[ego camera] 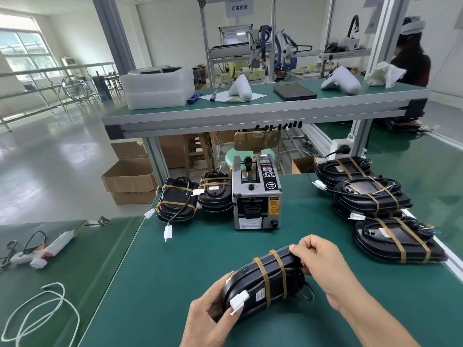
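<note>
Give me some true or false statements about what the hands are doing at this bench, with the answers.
1. The left hand and right hand both hold the black bundle. True.
2. Two tan tape bands wrap the black bundle. True.
3. The tape dispenser lies tipped on its side. False: it stands upright.
4. The glue gun lies to the right of the black bundle. False: it lies far to its left.

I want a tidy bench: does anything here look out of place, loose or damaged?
The held bundle looks intact. Two small things: a white plug of the far left bundle trails loose on the mat, and a white cord lies in loose loops on the left table.
</note>
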`<state>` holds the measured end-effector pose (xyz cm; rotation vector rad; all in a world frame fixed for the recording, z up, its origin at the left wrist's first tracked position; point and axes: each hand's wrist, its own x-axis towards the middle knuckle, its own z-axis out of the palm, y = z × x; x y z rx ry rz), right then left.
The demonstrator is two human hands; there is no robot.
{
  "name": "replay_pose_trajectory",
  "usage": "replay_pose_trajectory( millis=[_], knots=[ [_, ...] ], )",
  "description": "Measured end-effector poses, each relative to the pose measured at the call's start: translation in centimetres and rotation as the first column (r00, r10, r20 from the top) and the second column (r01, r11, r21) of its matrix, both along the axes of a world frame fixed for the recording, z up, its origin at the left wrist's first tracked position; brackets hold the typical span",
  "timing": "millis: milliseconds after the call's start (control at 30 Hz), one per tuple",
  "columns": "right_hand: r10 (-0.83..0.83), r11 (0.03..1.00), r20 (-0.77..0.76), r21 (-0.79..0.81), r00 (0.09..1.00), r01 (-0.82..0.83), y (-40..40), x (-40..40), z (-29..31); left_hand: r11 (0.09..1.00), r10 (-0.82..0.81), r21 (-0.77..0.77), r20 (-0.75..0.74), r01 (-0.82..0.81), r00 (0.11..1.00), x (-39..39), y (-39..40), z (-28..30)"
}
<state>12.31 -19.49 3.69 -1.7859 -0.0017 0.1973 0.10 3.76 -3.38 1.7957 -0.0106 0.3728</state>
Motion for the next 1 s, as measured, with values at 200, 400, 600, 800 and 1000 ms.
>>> replay_pose_trajectory(
  millis=[200,400,600,800,1000],
  knots=[
    [-0.016,0.998,0.004,0.054,1.0,0.016,0.2,-0.4,-0.4,1.0,0.004,-0.011,-0.026,-0.004,1.0,0.1,0.1,-0.1],
    [-0.01,0.998,0.078,-0.062,0.997,0.015,0.2,-0.6,-0.4,1.0,-0.01,0.024,-0.035,0.011,0.999,0.0,0.3,-0.3],
    [-0.022,1.0,0.011,0.017,1.0,0.022,0.4,-0.5,-0.5,0.998,-0.034,0.05,-0.014,0.034,0.999,-0.2,0.2,0.0],
    [-0.029,0.999,0.005,0.043,1.0,0.029,0.4,-0.5,-0.6,0.999,-0.032,0.04,-0.003,0.033,0.999,-0.1,-0.1,0.2],
    [-0.044,0.997,0.008,0.058,0.999,0.043,0.2,-0.8,-1.3,0.999,-0.005,0.037,-0.02,0.006,1.0,-0.1,0.0,0.2]
  ],
)
